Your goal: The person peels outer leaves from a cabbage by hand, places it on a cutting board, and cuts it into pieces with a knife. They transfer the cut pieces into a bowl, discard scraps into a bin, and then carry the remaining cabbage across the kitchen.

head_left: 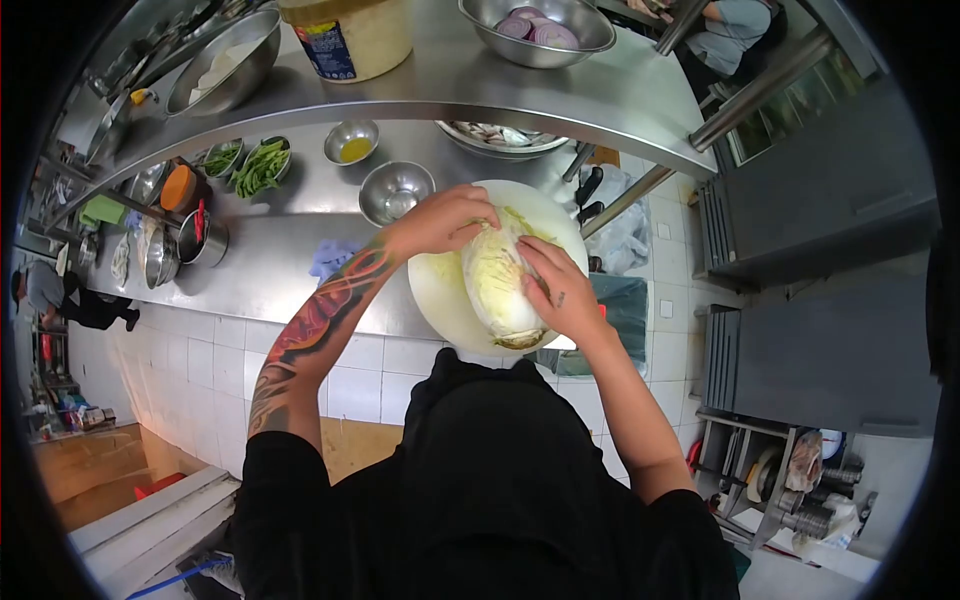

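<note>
A whole napa cabbage (497,285), pale with yellow-green leaf tips, lies on a round white cutting board (433,296) in front of me. Its cut base faces my body and its leafy top points away. My left hand (455,218) is at the leafy end, fingers curled and pinched against the outer leaves. On the cabbage's right side rests my right hand (562,290), with the fingers bent over it and the thumb lower down, gripping it. The fingertips of the left hand are partly hidden.
An empty steel bowl (396,192) and a bowl of yellow liquid (351,143) stand behind the board. Green vegetables (261,167) sit farther left. A blue cloth (334,259) lies beside my left forearm. Black knife handles (590,192) are at right. A steel shelf (440,95) overhangs the counter.
</note>
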